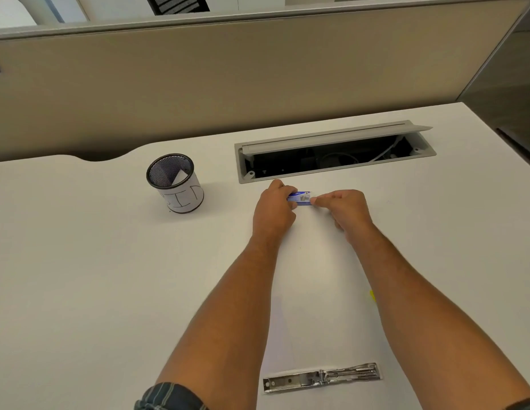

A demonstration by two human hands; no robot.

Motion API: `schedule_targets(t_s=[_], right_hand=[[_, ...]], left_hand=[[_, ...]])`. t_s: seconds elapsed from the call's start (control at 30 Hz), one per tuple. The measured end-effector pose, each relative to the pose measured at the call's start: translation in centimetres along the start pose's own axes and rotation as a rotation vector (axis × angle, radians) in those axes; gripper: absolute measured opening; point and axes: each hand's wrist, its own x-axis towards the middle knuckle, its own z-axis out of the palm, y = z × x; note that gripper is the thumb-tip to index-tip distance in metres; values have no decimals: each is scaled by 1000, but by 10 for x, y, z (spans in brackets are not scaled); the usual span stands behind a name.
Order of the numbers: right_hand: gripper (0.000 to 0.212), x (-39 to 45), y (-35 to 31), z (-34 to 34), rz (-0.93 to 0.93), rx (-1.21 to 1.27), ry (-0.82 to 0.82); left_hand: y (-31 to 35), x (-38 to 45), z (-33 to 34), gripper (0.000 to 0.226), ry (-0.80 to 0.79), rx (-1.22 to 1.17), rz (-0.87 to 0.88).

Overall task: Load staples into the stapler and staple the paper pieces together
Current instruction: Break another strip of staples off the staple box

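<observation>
A small blue staple box [299,198] is held between both hands above the white desk, in front of the cable tray. My left hand [274,209] grips its left end and my right hand [343,209] pinches its right end. A metal stapler [322,377] lies folded out flat near the desk's front edge, between my forearms. White paper pieces [280,335] lie on the desk just above the stapler, hard to tell apart from the desk top. A bit of yellow paper [372,295] peeks out beside my right forearm.
A black mesh pen cup [176,184] wrapped in white paper stands to the left of my hands. An open cable tray [331,155] with a raised grey lid is set in the desk behind them. A beige partition [228,78] borders the desk's far side.
</observation>
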Motion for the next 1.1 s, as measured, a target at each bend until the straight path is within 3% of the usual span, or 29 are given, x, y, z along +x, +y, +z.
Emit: schedule_targets(t_s=[0.3, 0.47, 0.77, 1.1], right_hand=[[38, 13, 2, 12, 56, -50, 80], [29, 13, 7, 17, -11, 0, 108], [20, 1, 16, 13, -199, 41, 1], [26, -6, 17, 10, -231, -48, -65]], left_hand=[[0, 0, 1, 41, 8, 9, -13], [1, 0, 2, 40, 32, -16, -32], [5, 0, 3, 37, 50, -58, -68], [10, -2, -11, 39, 19, -203, -217]])
